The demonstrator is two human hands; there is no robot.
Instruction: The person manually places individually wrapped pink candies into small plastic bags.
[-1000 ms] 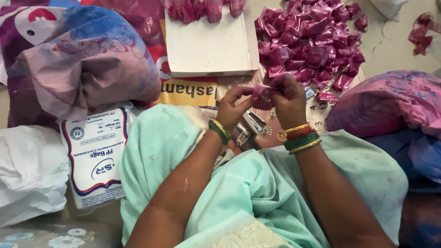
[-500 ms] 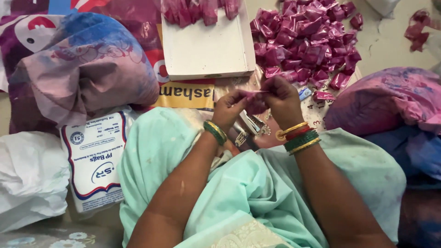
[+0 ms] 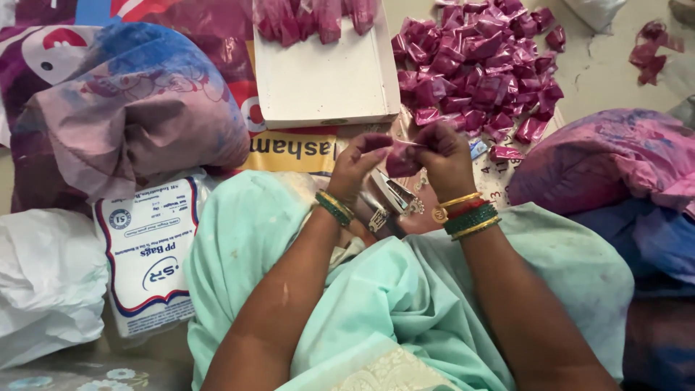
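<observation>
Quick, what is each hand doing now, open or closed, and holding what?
Left hand: closed, pinching the small magenta packet.
Right hand: closed, pinching the same packet from the other side.

Even, soft daylight, no hard shadows. Slight sheen on pink wrappers (image 3: 485, 69). Hands mildly motion-blurred; frame edges a little soft.

Mint-green draped garment (image 3: 405, 304) with a cream patterned border at 6 o'clock; green, gold and red bangles (image 3: 469, 214) on both wrists.
</observation>
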